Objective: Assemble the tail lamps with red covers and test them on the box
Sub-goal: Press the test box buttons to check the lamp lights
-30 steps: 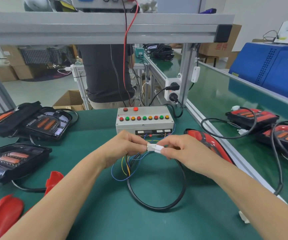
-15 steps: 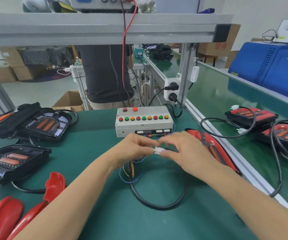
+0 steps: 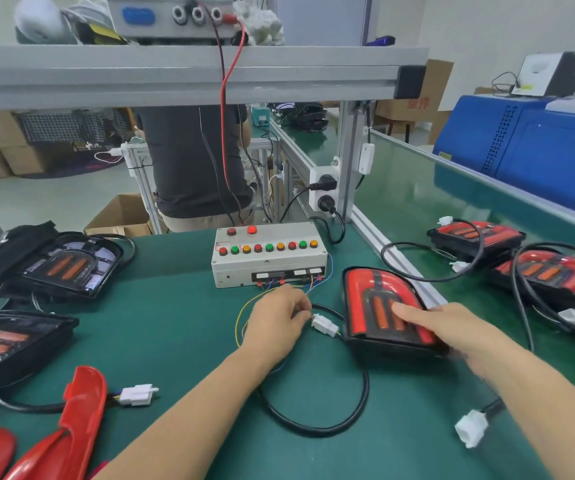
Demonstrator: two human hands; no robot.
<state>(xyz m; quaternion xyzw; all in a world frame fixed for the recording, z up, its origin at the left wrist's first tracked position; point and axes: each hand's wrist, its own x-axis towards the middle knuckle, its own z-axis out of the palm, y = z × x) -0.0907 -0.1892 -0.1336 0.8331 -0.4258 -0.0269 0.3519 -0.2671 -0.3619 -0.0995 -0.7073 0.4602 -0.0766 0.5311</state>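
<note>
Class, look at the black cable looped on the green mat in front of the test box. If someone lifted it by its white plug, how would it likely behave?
The black cable lies in a loose curl, so it is probably floppy and would sag and trail. It seems to run to the tail lamp under the right hand, so lifting it might tug the lamp. The white plug beside the left hand looks like rigid plastic.

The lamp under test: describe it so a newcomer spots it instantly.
Find the grey test box with coloured buttons. Just right of it lies a red-covered tail lamp, under the right hand. Unlike the other lamps, it sits alone mid-bench.
</note>
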